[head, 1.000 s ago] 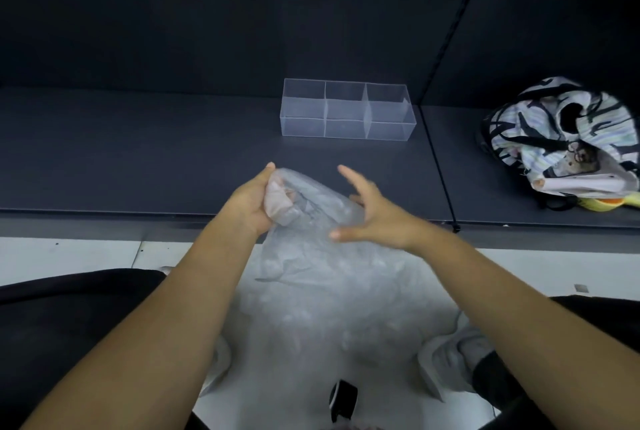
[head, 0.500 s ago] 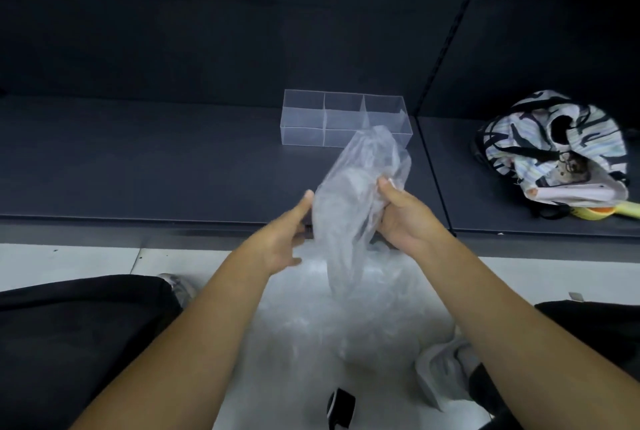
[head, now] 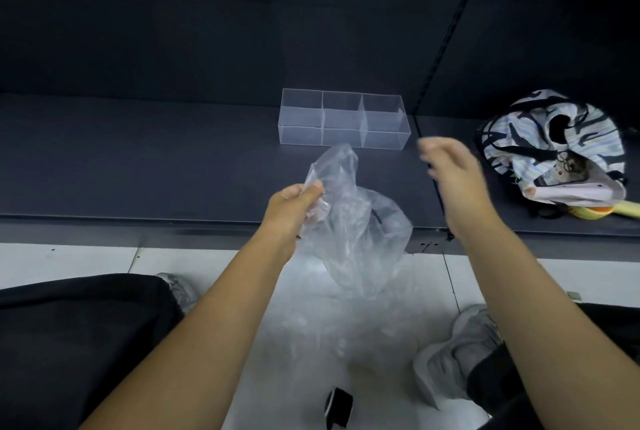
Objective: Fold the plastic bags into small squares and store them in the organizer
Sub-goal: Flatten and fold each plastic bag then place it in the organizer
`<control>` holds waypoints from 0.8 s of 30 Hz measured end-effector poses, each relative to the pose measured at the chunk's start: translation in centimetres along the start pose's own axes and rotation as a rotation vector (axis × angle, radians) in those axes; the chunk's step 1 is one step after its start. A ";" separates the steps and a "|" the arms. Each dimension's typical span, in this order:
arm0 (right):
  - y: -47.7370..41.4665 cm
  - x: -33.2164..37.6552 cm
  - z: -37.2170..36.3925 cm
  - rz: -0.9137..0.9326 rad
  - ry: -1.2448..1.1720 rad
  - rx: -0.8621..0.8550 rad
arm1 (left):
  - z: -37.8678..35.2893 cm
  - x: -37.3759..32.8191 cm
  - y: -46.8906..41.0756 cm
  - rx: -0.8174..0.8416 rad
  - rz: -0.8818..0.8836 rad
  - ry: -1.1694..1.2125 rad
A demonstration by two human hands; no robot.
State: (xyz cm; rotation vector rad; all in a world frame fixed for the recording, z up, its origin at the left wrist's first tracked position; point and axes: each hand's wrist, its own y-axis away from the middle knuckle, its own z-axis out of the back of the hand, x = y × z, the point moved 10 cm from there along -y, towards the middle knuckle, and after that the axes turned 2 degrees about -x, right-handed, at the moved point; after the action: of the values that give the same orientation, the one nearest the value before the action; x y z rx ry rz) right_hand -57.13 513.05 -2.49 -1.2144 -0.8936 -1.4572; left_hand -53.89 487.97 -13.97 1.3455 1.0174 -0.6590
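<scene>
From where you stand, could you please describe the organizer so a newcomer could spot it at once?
Find the dark shelf above the white floor. Near its middle, beyond the left hand gripping a plastic bag, stands the organizer. Unlike the striped fabric bag to its right, it is clear, rigid and compartmented.
</scene>
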 end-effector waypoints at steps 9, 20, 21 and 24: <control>5.7 -2.5 -10.8 0.073 0.379 0.562 | -0.1 -0.2 0.4 0.086 0.147 0.212; 2.4 -4.0 -4.4 -0.068 0.174 0.259 | 6.8 -0.5 -1.3 -0.338 0.048 0.012; 2.1 -3.7 -4.1 -0.054 0.164 0.240 | 7.3 -1.0 -1.2 -0.374 -0.014 -0.063; 1.8 -2.8 -4.1 -0.021 0.159 0.265 | 7.3 -4.0 -0.1 -0.423 -0.282 -0.315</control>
State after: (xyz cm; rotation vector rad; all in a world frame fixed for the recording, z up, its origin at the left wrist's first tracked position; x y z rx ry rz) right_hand -56.38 509.44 -6.18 -0.8840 -0.9580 -1.3808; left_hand -54.23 480.18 -11.00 0.7105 1.0258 -0.7849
